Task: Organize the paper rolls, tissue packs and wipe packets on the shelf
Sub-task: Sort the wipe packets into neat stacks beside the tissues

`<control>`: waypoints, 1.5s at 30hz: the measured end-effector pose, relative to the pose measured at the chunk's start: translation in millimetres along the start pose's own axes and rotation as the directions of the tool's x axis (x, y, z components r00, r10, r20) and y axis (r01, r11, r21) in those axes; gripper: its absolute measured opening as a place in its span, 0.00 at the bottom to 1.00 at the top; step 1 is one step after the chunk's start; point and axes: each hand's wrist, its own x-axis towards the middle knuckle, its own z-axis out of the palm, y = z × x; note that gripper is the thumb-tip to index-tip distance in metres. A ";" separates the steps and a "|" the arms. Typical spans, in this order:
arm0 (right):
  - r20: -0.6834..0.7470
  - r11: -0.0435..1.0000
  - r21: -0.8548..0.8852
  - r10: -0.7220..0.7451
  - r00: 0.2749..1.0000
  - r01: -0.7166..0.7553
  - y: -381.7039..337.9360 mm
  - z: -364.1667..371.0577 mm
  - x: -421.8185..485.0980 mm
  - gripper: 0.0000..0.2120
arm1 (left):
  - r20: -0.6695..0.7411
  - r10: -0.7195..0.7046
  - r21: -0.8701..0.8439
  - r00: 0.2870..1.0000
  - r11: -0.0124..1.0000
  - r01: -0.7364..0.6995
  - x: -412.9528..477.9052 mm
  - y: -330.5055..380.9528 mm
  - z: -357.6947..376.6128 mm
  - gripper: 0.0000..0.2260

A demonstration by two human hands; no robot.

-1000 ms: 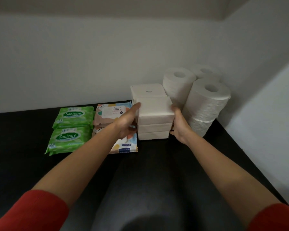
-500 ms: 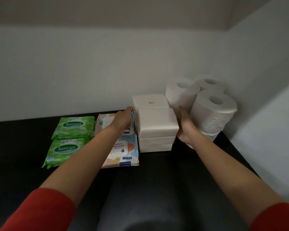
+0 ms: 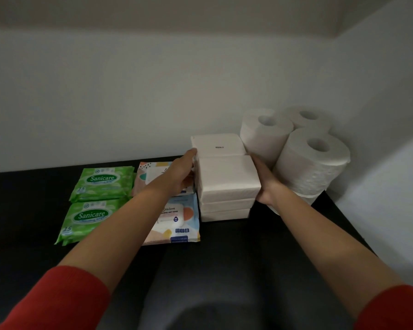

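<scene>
A front stack of three white tissue packs [image 3: 227, 179] stands on the black shelf [image 3: 224, 263], with another white tissue pack stack [image 3: 217, 146] right behind it. My left hand [image 3: 181, 170] presses the stack's left side, its fingertips reaching the rear pack. Along the right side lies my right hand [image 3: 264, 184], between the packs and the paper rolls [image 3: 312, 160], with the fingers fairly straight. More rolls [image 3: 265, 132] fill the back right corner. Two green Sanicare wipe packets [image 3: 100, 184] lie at the left. Two pastel wipe packets [image 3: 177, 220] lie beside the tissue stack, the rear one partly hidden by my left arm.
White walls close the shelf at the back and the right [image 3: 391, 186]. The shelf's front part is bare dark surface. A lower roll under the front right roll is mostly hidden by my right wrist.
Both hands slid from gripping the top tissue pack's front corners back along the stack's sides. The top pack now sits squarely on the stack. The view has tilted up a little.
</scene>
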 end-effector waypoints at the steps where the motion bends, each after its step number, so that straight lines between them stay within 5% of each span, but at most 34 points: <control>1: 0.001 1.000 0.008 0.005 1.000 -0.005 0.4 -0.4 0.8 0.12 | 0.000 -0.002 0.007 1.000 1.000 0.002 0.5 0.2 -0.5 0.22; 45: 0.012 0.994 0.081 -0.074 0.997 0.073 9.4 -1.2 5.4 0.13 | 0.011 0.001 0.163 1.000 0.987 -0.003 -10.8 10.0 1.6 0.18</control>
